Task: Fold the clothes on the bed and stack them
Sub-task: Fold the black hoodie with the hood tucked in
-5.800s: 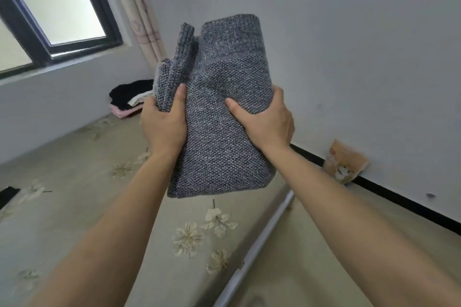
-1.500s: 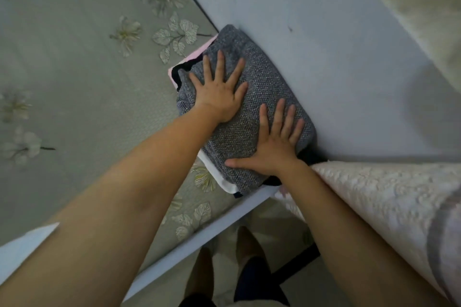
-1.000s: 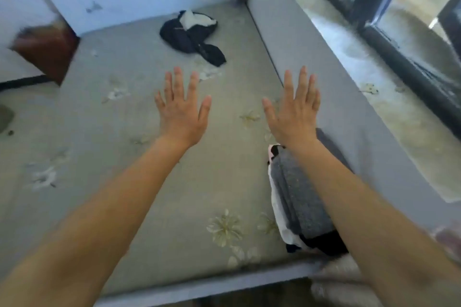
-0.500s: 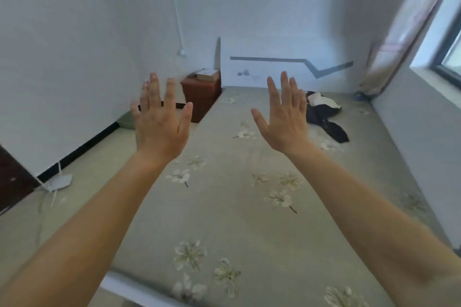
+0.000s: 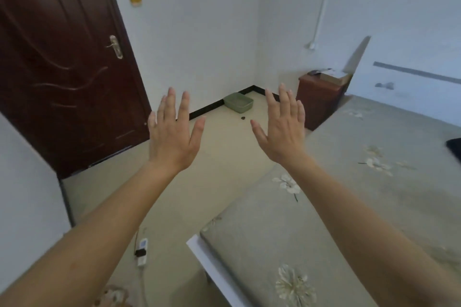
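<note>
Along the right runs the bed [image 5: 399, 182], its near corner and white frame edge just under the arms; bare floor [image 5: 219, 182] between it and the brown door [image 5: 62, 70] leaves walking room. Left hand [image 5: 174, 139] and right hand [image 5: 282, 137] hang raised, flat-fingered, holding nothing. With the view swung off the finished stack, only a sliver of the dark garment [image 5: 455, 151] shows far right, probably next.

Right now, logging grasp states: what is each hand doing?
Left hand: open, fingers straight, holding nothing.
Right hand: open, fingers straight, holding nothing.
</note>
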The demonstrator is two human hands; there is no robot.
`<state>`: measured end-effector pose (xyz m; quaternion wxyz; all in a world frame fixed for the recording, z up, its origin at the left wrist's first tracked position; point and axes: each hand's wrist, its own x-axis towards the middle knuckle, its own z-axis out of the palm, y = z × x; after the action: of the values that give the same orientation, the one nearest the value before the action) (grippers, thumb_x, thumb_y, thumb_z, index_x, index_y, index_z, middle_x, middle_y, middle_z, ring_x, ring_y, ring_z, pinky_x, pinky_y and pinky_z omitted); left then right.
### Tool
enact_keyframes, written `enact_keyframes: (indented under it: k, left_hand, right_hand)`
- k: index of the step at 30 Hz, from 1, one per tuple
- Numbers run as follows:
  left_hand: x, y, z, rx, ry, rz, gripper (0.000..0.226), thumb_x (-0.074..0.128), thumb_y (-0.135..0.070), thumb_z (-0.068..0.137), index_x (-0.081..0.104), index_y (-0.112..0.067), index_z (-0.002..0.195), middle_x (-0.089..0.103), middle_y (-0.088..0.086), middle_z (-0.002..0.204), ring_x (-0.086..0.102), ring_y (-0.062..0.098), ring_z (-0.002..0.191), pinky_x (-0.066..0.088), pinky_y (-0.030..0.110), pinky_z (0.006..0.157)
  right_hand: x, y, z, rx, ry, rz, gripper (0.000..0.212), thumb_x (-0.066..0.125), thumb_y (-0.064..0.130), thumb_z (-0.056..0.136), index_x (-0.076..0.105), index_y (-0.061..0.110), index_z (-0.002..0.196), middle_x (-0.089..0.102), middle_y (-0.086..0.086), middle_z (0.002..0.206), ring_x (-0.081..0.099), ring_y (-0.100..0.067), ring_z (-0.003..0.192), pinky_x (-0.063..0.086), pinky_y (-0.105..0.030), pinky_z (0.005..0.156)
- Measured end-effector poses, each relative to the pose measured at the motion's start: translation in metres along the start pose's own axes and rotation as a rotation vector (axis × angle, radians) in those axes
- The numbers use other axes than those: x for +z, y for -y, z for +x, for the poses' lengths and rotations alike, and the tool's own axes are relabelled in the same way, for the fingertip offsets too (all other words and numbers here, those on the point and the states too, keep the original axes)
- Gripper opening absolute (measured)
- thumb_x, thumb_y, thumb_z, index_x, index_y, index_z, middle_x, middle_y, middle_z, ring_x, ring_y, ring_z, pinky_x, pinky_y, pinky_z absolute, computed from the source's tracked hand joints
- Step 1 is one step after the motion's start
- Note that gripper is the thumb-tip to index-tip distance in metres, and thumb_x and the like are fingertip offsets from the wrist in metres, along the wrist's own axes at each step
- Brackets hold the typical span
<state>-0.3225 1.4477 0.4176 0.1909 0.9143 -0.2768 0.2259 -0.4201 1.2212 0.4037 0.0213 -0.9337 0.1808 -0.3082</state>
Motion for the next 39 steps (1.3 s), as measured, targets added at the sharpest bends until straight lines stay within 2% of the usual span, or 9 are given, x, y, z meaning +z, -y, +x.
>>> enact_keyframes:
  k: [5, 11, 18, 23, 27, 30, 32, 36, 39]
  left_hand:
    - [0.044, 0.085, 0.084, 0.026, -0.015, 0.065, 0.07, 0.018, -0.057, 0.099, 0.019, -0.017, 0.157, 0.011, 0.015, 0.165, 0.013, 0.029, 0.151, 0.017, 0.055, 0.118]
    - [0.087, 0.16, 0.215, 0.071, 0.014, 0.113, 0.069, 0.015, -0.058, 0.099, 0.022, -0.02, 0.157, 0.006, 0.015, 0.165, 0.009, 0.032, 0.151, 0.015, 0.058, 0.117]
    - [0.126, 0.247, 0.346, 0.113, -0.022, 0.186, 0.068, 0.014, -0.059, 0.1, 0.022, -0.023, 0.157, -0.005, 0.011, 0.166, -0.004, 0.033, 0.152, 0.007, 0.064, 0.116]
    - [0.19, 0.311, 0.448, 0.181, -0.019, 0.138, 0.072, 0.01, -0.062, 0.1, 0.022, -0.021, 0.157, -0.005, 0.011, 0.166, -0.006, 0.034, 0.151, 0.004, 0.065, 0.115]
    - [0.241, 0.341, 0.536, 0.219, 0.032, 0.046, 0.071, 0.011, -0.063, 0.1, 0.019, -0.023, 0.158, -0.008, 0.012, 0.165, -0.009, 0.034, 0.151, 0.002, 0.065, 0.116]
    - [0.275, 0.333, 0.595, 0.291, 0.061, -0.013, 0.071, 0.009, -0.064, 0.1, 0.014, -0.025, 0.159, -0.012, 0.011, 0.165, -0.012, 0.031, 0.151, 0.0, 0.062, 0.117]
    - [0.299, 0.307, 0.628, 0.374, 0.084, -0.064, 0.071, 0.009, -0.064, 0.099, 0.012, -0.025, 0.159, -0.013, 0.011, 0.165, -0.012, 0.03, 0.151, 0.0, 0.062, 0.118]
    - [0.342, 0.214, 0.667, 0.501, 0.139, -0.22, 0.072, 0.008, -0.063, 0.098, 0.013, -0.024, 0.158, -0.012, 0.01, 0.165, -0.013, 0.029, 0.152, 0.0, 0.061, 0.119]
    - [0.373, 0.13, 0.684, 0.63, 0.159, -0.311, 0.073, 0.009, -0.063, 0.098, 0.017, -0.023, 0.158, -0.009, 0.011, 0.165, -0.008, 0.03, 0.152, 0.003, 0.062, 0.118]
  right_hand:
    - [0.096, 0.046, 0.084, -0.013, 0.006, 0.025, 0.073, 0.04, 0.053, 0.101, 0.016, 0.018, 0.16, 0.008, -0.015, 0.166, 0.005, -0.032, 0.154, 0.005, -0.051, 0.124]
    - [0.188, 0.073, 0.202, 0.027, 0.06, -0.024, 0.073, 0.027, 0.061, 0.102, 0.015, 0.02, 0.16, 0.004, -0.015, 0.167, 0.0, -0.031, 0.155, 0.001, -0.051, 0.124]
    - [0.262, 0.108, 0.33, -0.028, 0.028, -0.09, 0.067, 0.022, 0.064, 0.101, 0.027, 0.028, 0.158, 0.009, -0.015, 0.167, 0.007, -0.034, 0.154, 0.005, -0.052, 0.124]
    - [0.328, 0.104, 0.41, -0.017, -0.008, -0.229, 0.065, 0.018, 0.065, 0.101, 0.034, 0.031, 0.155, 0.013, -0.017, 0.166, 0.011, -0.035, 0.153, 0.006, -0.053, 0.123]
    - [0.375, 0.095, 0.463, 0.088, 0.049, -0.339, 0.066, 0.017, 0.065, 0.102, 0.024, 0.032, 0.158, 0.005, -0.017, 0.167, 0.002, -0.034, 0.154, 0.002, -0.053, 0.124]
    - [0.389, 0.078, 0.491, 0.156, 0.068, -0.426, 0.07, 0.019, 0.066, 0.101, 0.017, 0.028, 0.16, 0.002, -0.016, 0.167, 0.0, -0.033, 0.155, 0.001, -0.052, 0.124]
    - [0.388, 0.057, 0.498, 0.196, 0.06, -0.478, 0.071, 0.022, 0.066, 0.101, 0.019, 0.027, 0.16, 0.003, -0.015, 0.167, 0.0, -0.031, 0.155, 0.001, -0.052, 0.124]
    - [0.358, -0.008, 0.493, 0.301, 0.053, -0.6, 0.071, 0.03, 0.063, 0.099, 0.025, 0.025, 0.158, 0.008, -0.016, 0.167, 0.005, -0.032, 0.154, 0.004, -0.052, 0.124]
    - [0.332, -0.062, 0.484, 0.433, 0.056, -0.681, 0.071, 0.025, 0.063, 0.099, 0.024, 0.024, 0.158, 0.01, -0.017, 0.166, 0.008, -0.034, 0.154, 0.006, -0.052, 0.124]
